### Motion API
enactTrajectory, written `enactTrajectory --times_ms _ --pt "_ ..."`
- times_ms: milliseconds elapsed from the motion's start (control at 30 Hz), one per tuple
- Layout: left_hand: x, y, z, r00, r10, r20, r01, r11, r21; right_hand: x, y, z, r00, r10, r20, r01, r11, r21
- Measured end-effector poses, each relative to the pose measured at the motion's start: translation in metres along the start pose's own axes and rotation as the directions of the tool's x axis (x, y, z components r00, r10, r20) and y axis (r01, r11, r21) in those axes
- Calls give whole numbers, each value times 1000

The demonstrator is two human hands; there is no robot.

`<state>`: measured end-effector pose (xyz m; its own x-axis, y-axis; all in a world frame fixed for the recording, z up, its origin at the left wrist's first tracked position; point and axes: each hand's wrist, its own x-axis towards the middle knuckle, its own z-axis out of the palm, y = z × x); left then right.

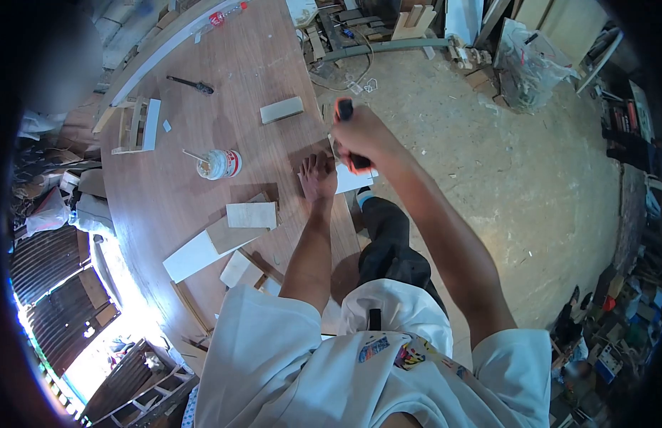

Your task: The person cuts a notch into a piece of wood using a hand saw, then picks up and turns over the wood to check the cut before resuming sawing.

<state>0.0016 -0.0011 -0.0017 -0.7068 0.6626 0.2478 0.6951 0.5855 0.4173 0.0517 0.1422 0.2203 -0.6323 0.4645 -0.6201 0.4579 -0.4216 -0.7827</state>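
My right hand [361,135] is wrapped round the handle of an orange and black saw [344,109] beyond the table's right edge; most of the tool is hidden by the hand. A white board [353,178] juts out over that edge. My left hand [317,175] lies flat with fingers spread at the board's left end, on the wooden table [252,64]. Up and left of it rests a pale wood block [281,110].
Left of my hands stands an open jar [224,164] with a stick in it. A dark tool [191,85], a small wooden frame [137,126], stacked wood pieces [251,215] and a red-labelled bottle [227,14] lie on the table. My leg [391,239] is below the board.
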Motion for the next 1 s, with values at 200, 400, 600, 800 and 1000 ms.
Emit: enactTrajectory --times_ms 200,400,600,800,1000 --pt "0 -1 1 1000 -25 -16 25 1000 15 21 -19 10 996 92 14 -92 996 -4" --pt "-4 -5 1 990 -142 1 124 868 -481 -7 56 33 960 -243 -137 229 968 -107" --pt "-2 -9 6 1000 -16 0 16 996 -88 -35 92 18 992 -118 -53 113 990 -86" --pt "-7 -9 6 997 -62 55 66 995 -76 -76 139 33 875 -438 -204 406 896 -181" --pt "6 6 -6 999 -54 -9 54 998 -11 -83 138 24 911 -352 -214 338 936 -98"
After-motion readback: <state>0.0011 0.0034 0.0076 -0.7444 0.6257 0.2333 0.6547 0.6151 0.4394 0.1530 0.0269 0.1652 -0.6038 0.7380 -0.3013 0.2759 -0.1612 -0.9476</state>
